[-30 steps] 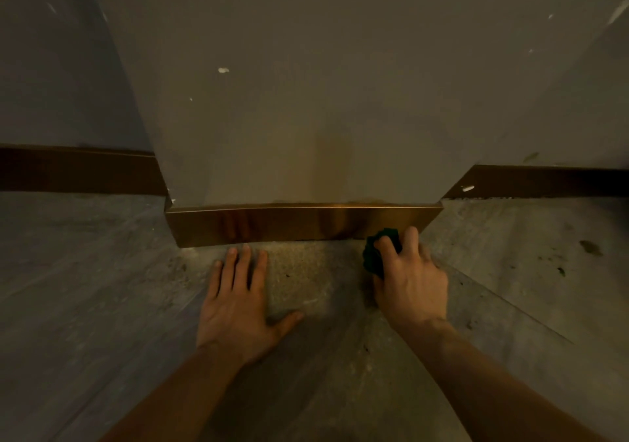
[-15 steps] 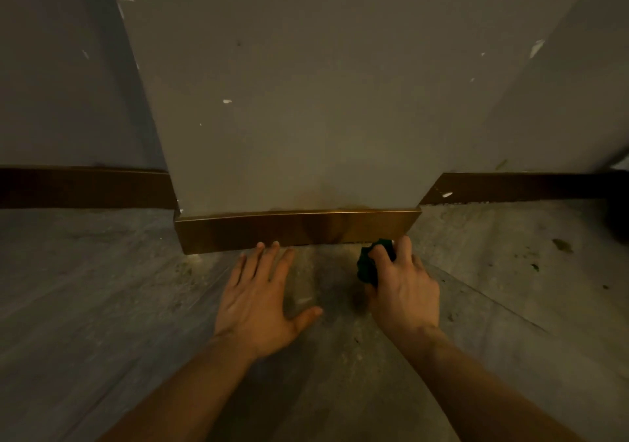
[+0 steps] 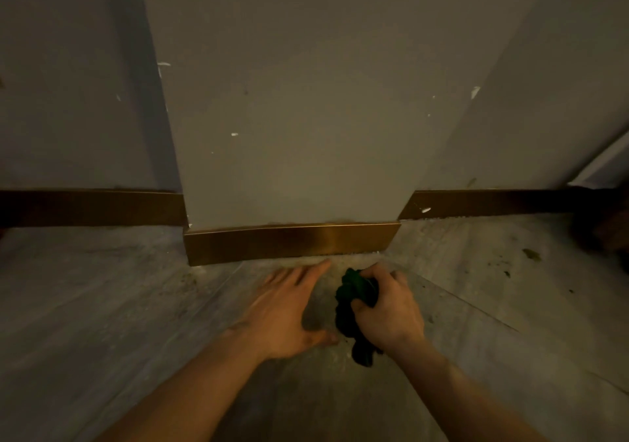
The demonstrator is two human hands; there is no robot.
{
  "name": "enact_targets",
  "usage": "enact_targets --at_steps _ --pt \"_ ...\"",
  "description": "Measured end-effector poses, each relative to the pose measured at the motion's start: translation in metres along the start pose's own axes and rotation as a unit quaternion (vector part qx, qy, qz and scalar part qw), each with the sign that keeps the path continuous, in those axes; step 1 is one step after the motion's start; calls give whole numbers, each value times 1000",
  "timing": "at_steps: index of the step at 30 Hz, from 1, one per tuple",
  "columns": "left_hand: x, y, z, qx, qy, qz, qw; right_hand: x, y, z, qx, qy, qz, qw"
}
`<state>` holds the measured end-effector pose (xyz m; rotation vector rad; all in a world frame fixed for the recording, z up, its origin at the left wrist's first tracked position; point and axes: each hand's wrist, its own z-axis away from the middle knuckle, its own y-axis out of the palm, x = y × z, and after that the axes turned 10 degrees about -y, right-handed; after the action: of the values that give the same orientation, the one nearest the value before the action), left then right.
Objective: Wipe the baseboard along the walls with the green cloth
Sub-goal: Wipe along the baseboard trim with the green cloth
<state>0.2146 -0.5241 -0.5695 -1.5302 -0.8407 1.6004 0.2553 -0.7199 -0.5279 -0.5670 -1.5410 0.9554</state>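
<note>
Right hand (image 3: 388, 309) clenched the green cloth (image 3: 354, 309) just short of the baseboard (image 3: 289, 242); left hand (image 3: 286, 309) lay open-fingered on the floor (image 3: 102, 305) beside it, nothing between.

1. The left hand (image 3: 284, 315) lies palm down and flat, fingers straight and pointing forward, thumb spread toward the right.
2. The right hand (image 3: 388, 309) is curled into a fist, knuckles up, gripping the green cloth (image 3: 354, 302).
3. Both forearms are bare and reach forward, converging.

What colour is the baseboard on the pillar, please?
The baseboard is shiny golden brown, clearest in the head view.
</note>
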Motion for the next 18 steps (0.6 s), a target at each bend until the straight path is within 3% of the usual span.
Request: enact_targets --at_steps 4,6,9,13,18 --pt "-12 -5 4 33 18 29 999 17 -3 6 40 -22 -165 985" --pt "-16 -11 8 6 20 56 998 26 -6 11 86 -32 -254 963" --pt "-15 -26 12 -52 39 42 997 33 -13 15 113 -59 -291 948" --pt "-9 -40 19 -97 55 -8 994 37 -23 12 111 -92 -203 968" --pt "-6 -48 17 -110 69 -36 991 45 -30 2 110 -209 13 972"
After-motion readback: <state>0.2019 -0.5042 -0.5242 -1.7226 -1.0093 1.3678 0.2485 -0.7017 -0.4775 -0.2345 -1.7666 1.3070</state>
